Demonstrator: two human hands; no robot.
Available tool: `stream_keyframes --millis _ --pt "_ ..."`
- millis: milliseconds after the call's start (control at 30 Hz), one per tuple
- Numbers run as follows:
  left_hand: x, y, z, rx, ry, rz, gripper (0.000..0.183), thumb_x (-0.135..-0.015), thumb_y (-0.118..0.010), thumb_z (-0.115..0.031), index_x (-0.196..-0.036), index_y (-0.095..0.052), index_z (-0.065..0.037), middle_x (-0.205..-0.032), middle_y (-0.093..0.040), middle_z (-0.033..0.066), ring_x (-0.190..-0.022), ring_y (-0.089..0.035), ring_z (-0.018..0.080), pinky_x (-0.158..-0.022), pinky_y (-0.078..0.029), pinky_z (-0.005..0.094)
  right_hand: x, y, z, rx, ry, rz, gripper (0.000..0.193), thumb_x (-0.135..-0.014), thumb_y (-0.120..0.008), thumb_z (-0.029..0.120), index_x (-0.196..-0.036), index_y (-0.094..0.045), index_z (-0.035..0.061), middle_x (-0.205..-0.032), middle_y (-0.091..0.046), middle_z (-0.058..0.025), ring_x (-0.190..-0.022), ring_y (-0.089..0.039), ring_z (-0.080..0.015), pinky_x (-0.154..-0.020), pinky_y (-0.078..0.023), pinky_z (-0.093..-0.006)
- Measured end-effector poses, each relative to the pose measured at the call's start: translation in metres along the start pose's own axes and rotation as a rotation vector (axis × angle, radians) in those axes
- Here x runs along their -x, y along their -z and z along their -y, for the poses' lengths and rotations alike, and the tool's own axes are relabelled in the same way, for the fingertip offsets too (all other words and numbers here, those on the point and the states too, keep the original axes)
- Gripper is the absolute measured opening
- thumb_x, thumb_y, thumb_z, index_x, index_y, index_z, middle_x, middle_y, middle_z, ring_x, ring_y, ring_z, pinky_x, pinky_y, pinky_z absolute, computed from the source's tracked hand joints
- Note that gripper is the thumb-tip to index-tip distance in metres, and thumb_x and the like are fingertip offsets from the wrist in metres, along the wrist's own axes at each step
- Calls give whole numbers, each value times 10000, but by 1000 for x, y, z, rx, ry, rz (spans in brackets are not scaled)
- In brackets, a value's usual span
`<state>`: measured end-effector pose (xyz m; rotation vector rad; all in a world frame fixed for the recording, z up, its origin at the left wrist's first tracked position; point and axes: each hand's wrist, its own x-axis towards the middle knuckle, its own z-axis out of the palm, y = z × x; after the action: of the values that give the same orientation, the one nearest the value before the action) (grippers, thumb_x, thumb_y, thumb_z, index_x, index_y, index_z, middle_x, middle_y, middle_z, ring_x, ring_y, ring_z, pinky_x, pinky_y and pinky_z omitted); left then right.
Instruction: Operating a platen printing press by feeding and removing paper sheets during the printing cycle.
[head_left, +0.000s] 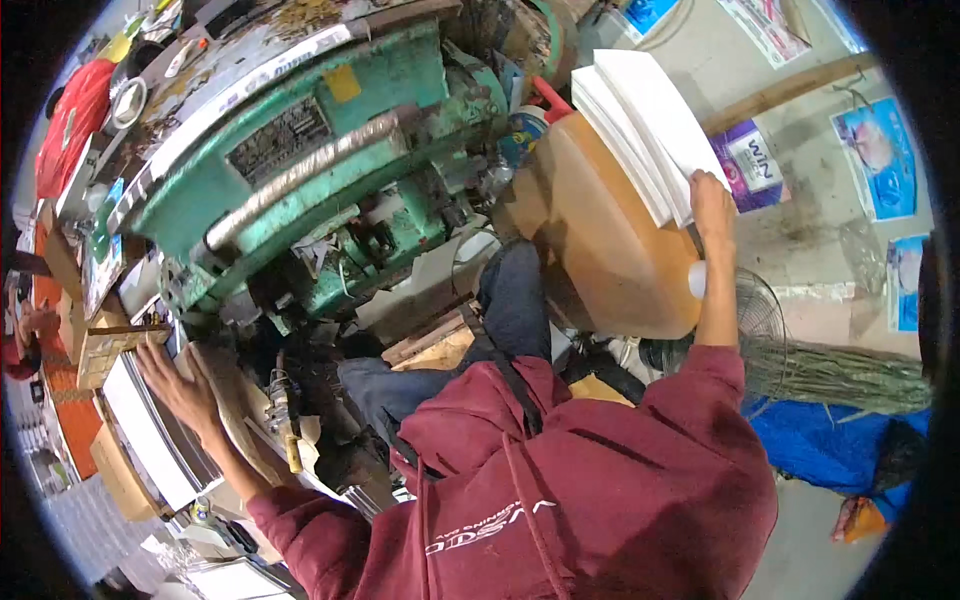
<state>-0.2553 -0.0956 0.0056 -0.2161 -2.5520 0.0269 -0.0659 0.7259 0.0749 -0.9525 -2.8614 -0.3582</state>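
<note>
At the right, my right hand has its fingers curled over the near corner of a fanned stack of white paper sheets. The sheets lie on top of a large orange-brown plastic container. On the other side, my left hand is stretched out with fingers apart along the edge of a second stack of white sheets. Its fingertips are at the far end of that stack, and the hand holds nothing that I can see.
A worn green machine with a metal bar stands ahead. A yellow-handled tool is near my left forearm. Behind my right arm are a wire fan guard, bundled dry stalks and a blue sheet. Posters cover the right wall.
</note>
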Motion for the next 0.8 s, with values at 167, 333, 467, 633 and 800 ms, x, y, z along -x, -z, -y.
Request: stream_keyframes --millis 167,333,467,633,800 --pt "-71 17 -104 333 -205 -99 595 -995 -652 -254 -1547 -437 -192 -1615 -356 153 -1512 -292 357 -1212 -282 501 42 19 -16 -204 -154 -548 181 -982 -574 156 -1078 -683 47 -1085 -696 -166 -952 -681 -386 -852 -518 -454" --pt "-134 -37 -120 561 -337 108 587 -974 -666 -301 -1481 -484 -69 -1522 -457 225 -1437 -404 378 -1177 -338 441 29 55 -35 -660 -216 -597 259 -980 -658 243 -1133 -769 67 -1099 -771 -91 -969 -718 -182 -876 -541 -328" --pt "-98 -90 -135 -154 -588 1012 825 -969 -489 -659 -1592 -321 -145 -1644 -290 173 -1533 -228 362 -1243 -169 539 11 71 20 -1111 -27 -328 302 -1026 -597 191 -1222 -719 -3 -1207 -734 -111 -1127 -667 -178 -1005 -506 -304" --pt "23 -23 -164 335 -231 834 1018 -929 -417 -767 -1628 -150 -76 -1662 -138 266 -1549 -84 433 -1250 -61 559 22 22 141 -1241 497 -16 219 -998 -606 43 -1166 -740 1 -1264 -701 -104 -1178 -633 -191 -1025 -502 -316" --pt "105 86 -173 364 -275 677 903 -859 -733 -406 -1585 -301 -86 -1645 -269 194 -1523 -244 394 -1239 -225 520 20 -37 278 -1293 757 529 175 -947 -685 101 -1065 -768 0 -1151 -735 -109 -1075 -660 -163 -977 -495 -308"
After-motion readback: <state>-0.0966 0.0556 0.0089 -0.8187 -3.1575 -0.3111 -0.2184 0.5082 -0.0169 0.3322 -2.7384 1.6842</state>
